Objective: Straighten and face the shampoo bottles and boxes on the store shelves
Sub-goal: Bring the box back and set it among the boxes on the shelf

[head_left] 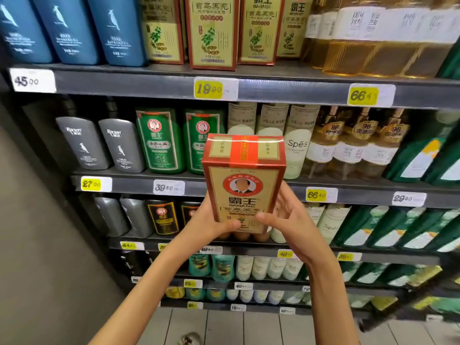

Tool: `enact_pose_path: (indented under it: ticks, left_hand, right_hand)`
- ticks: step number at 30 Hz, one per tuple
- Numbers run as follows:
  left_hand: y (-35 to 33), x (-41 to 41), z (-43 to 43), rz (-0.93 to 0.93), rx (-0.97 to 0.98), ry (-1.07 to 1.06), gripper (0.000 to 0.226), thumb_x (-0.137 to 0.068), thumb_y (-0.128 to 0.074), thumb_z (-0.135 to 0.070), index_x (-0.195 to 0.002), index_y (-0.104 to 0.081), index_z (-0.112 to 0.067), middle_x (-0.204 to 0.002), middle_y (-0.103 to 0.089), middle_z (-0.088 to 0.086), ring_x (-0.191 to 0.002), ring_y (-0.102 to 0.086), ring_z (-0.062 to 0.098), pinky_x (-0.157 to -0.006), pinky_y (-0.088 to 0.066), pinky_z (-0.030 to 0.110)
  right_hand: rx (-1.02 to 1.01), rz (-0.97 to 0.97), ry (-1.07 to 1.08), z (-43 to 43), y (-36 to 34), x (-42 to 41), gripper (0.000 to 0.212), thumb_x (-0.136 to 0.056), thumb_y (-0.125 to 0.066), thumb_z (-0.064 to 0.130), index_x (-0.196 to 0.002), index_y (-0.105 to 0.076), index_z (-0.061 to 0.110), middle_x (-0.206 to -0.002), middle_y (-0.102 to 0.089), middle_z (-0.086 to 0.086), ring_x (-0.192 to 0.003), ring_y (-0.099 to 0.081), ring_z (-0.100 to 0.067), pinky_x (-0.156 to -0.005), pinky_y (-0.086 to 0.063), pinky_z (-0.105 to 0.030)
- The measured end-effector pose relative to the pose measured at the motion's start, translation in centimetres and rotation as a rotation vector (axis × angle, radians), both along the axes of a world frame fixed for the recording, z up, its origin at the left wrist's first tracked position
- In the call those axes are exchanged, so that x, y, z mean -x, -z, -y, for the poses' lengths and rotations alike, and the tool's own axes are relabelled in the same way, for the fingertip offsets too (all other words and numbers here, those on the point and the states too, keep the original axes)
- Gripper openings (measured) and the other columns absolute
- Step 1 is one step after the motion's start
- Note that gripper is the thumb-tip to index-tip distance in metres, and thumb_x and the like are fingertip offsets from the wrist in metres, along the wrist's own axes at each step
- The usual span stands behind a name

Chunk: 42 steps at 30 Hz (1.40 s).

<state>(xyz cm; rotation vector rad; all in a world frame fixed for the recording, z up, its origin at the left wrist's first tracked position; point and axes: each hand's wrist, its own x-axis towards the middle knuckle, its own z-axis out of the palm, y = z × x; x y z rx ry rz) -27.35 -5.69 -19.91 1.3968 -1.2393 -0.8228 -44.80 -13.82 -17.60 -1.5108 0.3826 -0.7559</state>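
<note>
Both bare forearms rise from below and converge on the red-and-gold box [245,190]. The left hand [211,221] grips the box's lower left edge, thumb laid across its front. The right hand [290,217] holds its lower right edge, thumb on the front and fingers up along the side.

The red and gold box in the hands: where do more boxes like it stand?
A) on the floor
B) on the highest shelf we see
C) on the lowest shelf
B: matching boxes stand on the highest shelf, above the red and gold box held by the left hand and the right hand.
</note>
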Motion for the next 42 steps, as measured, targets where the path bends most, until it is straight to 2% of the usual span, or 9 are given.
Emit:
enact_pose_path:
  ticks: [4, 7, 11, 15, 20, 24, 30, 39, 42]
  left_hand:
    - [-0.7, 0.5, -1.2, 0.031, -0.061, -0.032, 0.067, -0.061, -0.083, -0.03, -0.117, -0.048, -0.031, -0.101, -0.067, -0.028, -0.097, -0.063, -0.006, -0.073, -0.051, 0.012]
    - [-1.8, 1.1, -2.2, -0.006, -0.211, -0.012, 0.071, -0.047, -0.083, -0.056, -0.108, -0.055, -0.034, -0.097, -0.07, -0.023, -0.093, -0.066, -0.001, -0.081, -0.054, 0.023]
    - [-3.5, 1.9, -3.1, -0.436, -0.406, 0.256, 0.047, -0.073, -0.068, -0.04, -0.114, -0.061, -0.018, -0.112, -0.069, 0.004, -0.102, -0.067, 0.019, -0.082, -0.056, 0.032]
    - [-4.5, 2.1, -3.0, -0.642, -0.492, 0.293, 0.046, -0.074, -0.06, -0.035, -0.116, -0.056, -0.017, -0.107, -0.071, 0.007, -0.091, -0.07, 0.018, -0.066, -0.058, 0.029]
    - [-4.6, 2.7, -2.7, -0.621, -0.465, 0.289, 0.048, -0.071, -0.06, -0.035, -0.115, -0.057, -0.017, -0.106, -0.071, 0.007, -0.09, -0.07, 0.018, -0.067, -0.059, 0.028]
    - [-5.2, 3.3, -3.2, -0.281, -0.314, 0.222, 0.049, -0.071, -0.063, -0.041, -0.116, -0.056, -0.022, -0.105, -0.072, -0.003, -0.095, -0.069, 0.016, -0.073, -0.058, 0.027]
    - [-8.0, 3.6, -2.4, -0.136, -0.063, 0.096, 0.066, -0.062, -0.077, -0.04, -0.121, -0.052, -0.025, -0.106, -0.07, -0.011, -0.095, -0.068, 0.009, -0.077, -0.056, 0.024]
    - [-18.1, 2.7, 4.5, -0.058, 0.072, 0.064, 0.025, -0.086, -0.063, -0.023, -0.11, -0.058, -0.016, -0.108, -0.07, 0.006, -0.1, -0.067, 0.021, -0.093, -0.051, 0.037]
    - [-21.3, 1.9, 7.3, 0.02, 0.106, 0.032, 0.035, -0.085, -0.064, -0.02, -0.118, -0.057, -0.01, -0.112, -0.068, 0.009, -0.102, -0.065, 0.025, -0.092, -0.049, 0.04]
  right_hand:
    - [-0.033, -0.062, 0.062, 0.0, -0.8, 0.5, 0.053, -0.067, -0.075, 0.019, -0.117, -0.057, 0.017, -0.114, -0.068, -0.007, -0.107, -0.064, -0.021, -0.085, -0.053, -0.026]
    - [-0.071, -0.264, 0.115, -0.2, -1.5, 1.0, 0.059, -0.059, -0.074, 0.042, -0.106, -0.065, 0.007, -0.103, -0.072, -0.011, -0.099, -0.065, -0.036, -0.089, -0.052, -0.049]
    - [-0.255, -0.463, 0.108, -0.2, -2.2, 1.5, 0.055, -0.072, -0.069, 0.049, -0.095, -0.07, -0.001, -0.095, -0.073, -0.015, -0.087, -0.069, -0.028, -0.074, -0.056, -0.033]
    - [-0.372, -0.492, 0.184, -0.1, -1.9, 1.8, 0.041, -0.083, -0.064, 0.042, -0.097, -0.07, 0.004, -0.105, -0.07, -0.019, -0.092, -0.064, -0.031, -0.084, -0.053, -0.04]
    - [-0.344, -0.507, 0.172, -0.3, -2.1, 2.5, 0.044, -0.083, -0.061, 0.047, -0.098, -0.07, 0.007, -0.103, -0.072, -0.016, -0.089, -0.066, -0.026, -0.078, -0.054, -0.033]
    - [-0.183, -0.434, 0.064, -0.5, -3.0, 3.9, 0.051, -0.074, -0.059, 0.056, -0.107, -0.067, 0.017, -0.106, -0.073, -0.002, -0.101, -0.068, -0.019, -0.094, -0.05, -0.041]
    - [-0.096, -0.186, -0.117, -0.8, -4.5, 5.1, 0.061, -0.083, -0.065, 0.03, -0.137, -0.038, 0.031, -0.128, -0.062, 0.006, -0.117, -0.059, -0.016, -0.093, -0.052, -0.033]
    - [0.064, 0.025, 0.28, 4.4, -13.7, 1.0, 0.045, -0.071, -0.063, 0.039, -0.101, -0.063, 0.006, -0.094, -0.074, -0.009, -0.085, -0.071, -0.019, -0.073, -0.058, -0.029]
    - [0.065, 0.061, 0.28, 7.2, -17.1, -0.1, 0.039, -0.073, -0.063, 0.039, -0.091, -0.068, 0.005, -0.088, -0.075, -0.01, -0.076, -0.071, -0.018, -0.066, -0.058, -0.027]
